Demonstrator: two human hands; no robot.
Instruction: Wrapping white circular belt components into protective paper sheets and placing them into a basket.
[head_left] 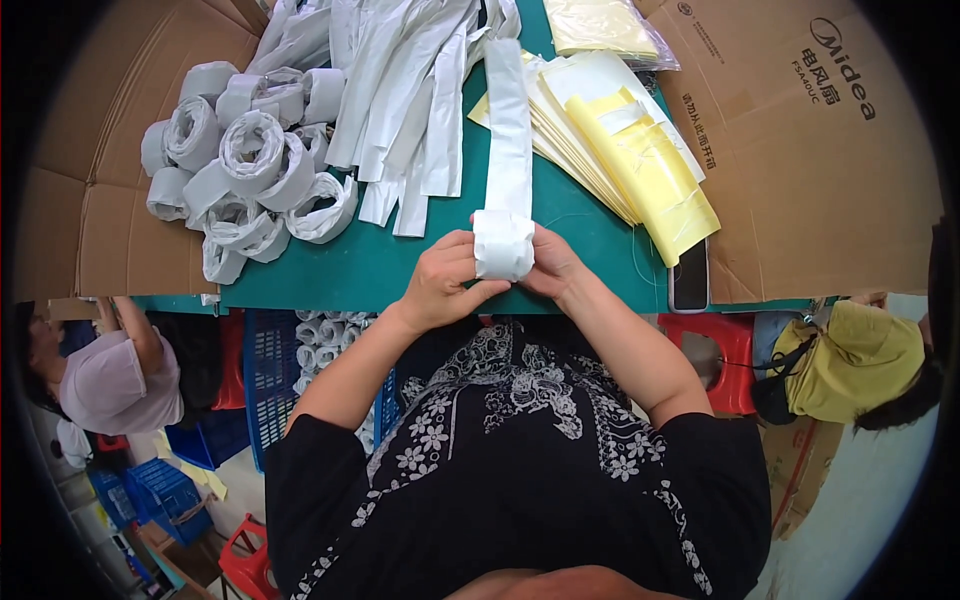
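Right hand: fingers partly hidden behind the white roll. White strips, eleven o'clock, and yellow packet, one o'clock: cut off by upper edge.

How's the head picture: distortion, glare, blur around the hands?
Head view: fisheye bows creases on the left cardboard box, corners go black; head view: left hand, right hand and white roll look sharp; head view: pale sheen on the yellow sheet, possibly glare.

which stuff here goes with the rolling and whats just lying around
Belongs, by the look of it:
- part-rolled white strip, in the left hand and right hand
- loose white strips
- piled white rolls
- blue basket holding more rolls

Probably just lying about:
- yellow sheet
- phone at the table's edge
- red stool
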